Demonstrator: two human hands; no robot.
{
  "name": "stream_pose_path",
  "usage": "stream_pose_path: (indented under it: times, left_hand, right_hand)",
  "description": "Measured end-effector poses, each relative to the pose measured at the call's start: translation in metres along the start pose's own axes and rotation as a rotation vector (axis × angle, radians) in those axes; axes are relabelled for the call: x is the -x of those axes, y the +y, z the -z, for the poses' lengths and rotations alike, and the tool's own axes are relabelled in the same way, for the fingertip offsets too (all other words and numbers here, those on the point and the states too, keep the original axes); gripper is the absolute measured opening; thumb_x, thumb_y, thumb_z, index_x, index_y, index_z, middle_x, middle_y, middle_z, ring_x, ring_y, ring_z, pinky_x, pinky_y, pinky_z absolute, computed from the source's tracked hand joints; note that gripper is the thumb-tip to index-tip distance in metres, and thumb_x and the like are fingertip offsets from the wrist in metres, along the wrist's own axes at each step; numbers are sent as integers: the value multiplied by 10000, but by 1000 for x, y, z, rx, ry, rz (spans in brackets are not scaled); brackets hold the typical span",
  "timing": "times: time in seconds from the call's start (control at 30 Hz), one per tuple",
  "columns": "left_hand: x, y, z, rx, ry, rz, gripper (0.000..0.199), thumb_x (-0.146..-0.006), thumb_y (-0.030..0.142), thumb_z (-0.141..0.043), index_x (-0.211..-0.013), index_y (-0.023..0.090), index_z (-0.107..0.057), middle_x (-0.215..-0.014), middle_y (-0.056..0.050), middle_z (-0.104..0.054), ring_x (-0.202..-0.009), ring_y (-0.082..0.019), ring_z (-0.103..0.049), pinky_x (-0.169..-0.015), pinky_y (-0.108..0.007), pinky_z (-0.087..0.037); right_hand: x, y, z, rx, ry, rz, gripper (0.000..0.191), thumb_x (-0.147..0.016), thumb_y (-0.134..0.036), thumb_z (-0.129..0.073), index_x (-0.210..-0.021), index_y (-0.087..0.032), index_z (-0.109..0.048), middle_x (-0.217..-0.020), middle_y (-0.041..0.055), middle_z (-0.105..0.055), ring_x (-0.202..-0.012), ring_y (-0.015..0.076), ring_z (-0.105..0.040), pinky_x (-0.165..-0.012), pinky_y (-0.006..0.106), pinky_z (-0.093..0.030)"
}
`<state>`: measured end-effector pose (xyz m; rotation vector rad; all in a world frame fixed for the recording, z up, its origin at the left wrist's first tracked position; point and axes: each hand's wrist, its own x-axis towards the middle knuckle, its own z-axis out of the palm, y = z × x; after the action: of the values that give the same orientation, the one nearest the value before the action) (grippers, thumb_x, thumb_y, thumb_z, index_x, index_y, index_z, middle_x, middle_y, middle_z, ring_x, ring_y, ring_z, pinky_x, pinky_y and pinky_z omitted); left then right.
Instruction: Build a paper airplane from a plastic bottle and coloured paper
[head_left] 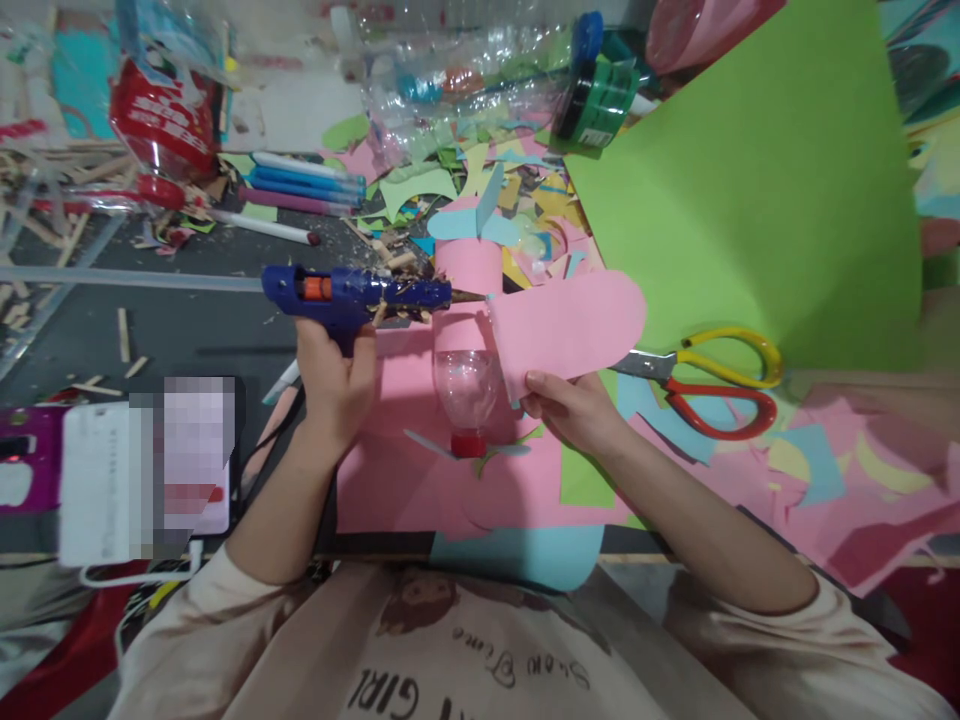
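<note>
My left hand (336, 380) is closed round the handle of a blue hot glue gun (352, 290), a long clear glue stick (135, 277) trailing from its back. The gun's nozzle meets the straight left edge of a pink paper piece (574, 325) with one rounded end. Thumb and fingers of my right hand (574, 405) pinch that piece at its lower corner. Beneath lies a clear plastic bottle (466, 385) with a red cap (468, 444), its body wrapped in pink paper. Light-blue paper fins (457, 226) stand at its far end.
Scissors (697, 375) with yellow and red handles lie right of my right hand. A large green sheet (765, 200) covers the right back. Paper scraps, pens (304, 185) and plastic bottles (480, 70) crowd the back. A phone (199, 450) lies at left.
</note>
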<state>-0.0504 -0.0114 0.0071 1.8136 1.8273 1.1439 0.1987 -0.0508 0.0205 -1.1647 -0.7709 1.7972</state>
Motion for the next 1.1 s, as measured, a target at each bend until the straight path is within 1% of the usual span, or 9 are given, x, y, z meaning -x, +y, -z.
stream_pose_path:
  times: [0.2,0.3,0.37,0.47,0.6,0.7,0.9,1.03,1.1]
  left_hand:
    - [1,-1,-1,0,-2,-12,458,-813,420,-590,-1221,253,-466,-1089,-101,-674,-1062,-301,-680,-1000,-467,-526]
    - [1,0,-2,-4,37,-16,383,-821,428,-585,-1150,250,-502,-1060,-94,-676,-1034,-280,-689,-981,-440,-536]
    - [-2,1,-2,0,104,-22,340,-829,440,-598,-1094,240,-520,-1062,-105,-667,-1056,-283,-677,-1017,-455,-515]
    - [-13,-1,4,-14,255,-47,441,-760,416,-699,-1111,221,-516,-1128,-105,-636,-1167,-294,-619,-1116,-488,-440]
    - [-34,-11,25,-62,332,14,579,-630,264,-754,-1145,191,-499,-1159,-93,-619,-1254,-323,-575,-1113,-550,-423]
    - [-45,-22,45,-184,214,148,416,-734,333,-713,-1088,235,-518,-1160,-58,-632,-1217,-323,-607,-1026,-600,-425]
    - [-48,-47,64,-261,55,382,392,-681,406,-770,-911,268,-485,-1023,-65,-656,-1221,-432,-608,-951,-690,-396]
    - [-46,-42,65,-330,115,217,419,-712,464,-784,-978,279,-518,-1256,-121,-608,-1400,-500,-415,-1068,-786,-245]
    - [-42,-29,59,-357,147,109,430,-803,491,-720,-1119,256,-547,-1330,-135,-561,-1421,-466,-394,-1097,-761,-268]
  right_hand:
    - [0,5,3,8,-21,4,366,-655,-498,-812,-545,-223,-596,-471,-37,-513,-440,101,-411,-474,296,-416]
    - [0,7,6,2,-32,-13,318,-672,-450,-799,-560,-220,-611,-482,-34,-533,-439,101,-417,-478,295,-425]
    - [0,7,7,-4,-41,-26,298,-675,-434,-799,-573,-216,-623,-486,-32,-545,-436,101,-420,-478,294,-430]
    - [-1,4,7,-15,-25,-15,337,-639,-464,-821,-552,-216,-609,-463,-41,-522,-428,102,-421,-475,295,-431]
    - [-2,-3,4,-27,10,15,430,-594,-552,-835,-505,-227,-567,-422,-50,-484,-426,113,-443,-507,312,-459]
    - [-3,-6,3,-38,87,36,446,-573,-572,-843,-501,-239,-555,-427,-48,-493,-448,125,-468,-531,323,-475]
    - [-8,-7,8,-124,215,71,388,-537,-525,-869,-577,-246,-603,-507,-42,-545,-502,136,-522,-566,331,-511]
    - [-11,-4,11,-180,211,90,388,-542,-513,-888,-589,-240,-616,-518,-42,-553,-511,133,-541,-566,320,-517]
    - [-11,-2,11,-215,209,99,381,-543,-500,-901,-606,-237,-631,-543,-38,-579,-534,138,-559,-601,331,-543]
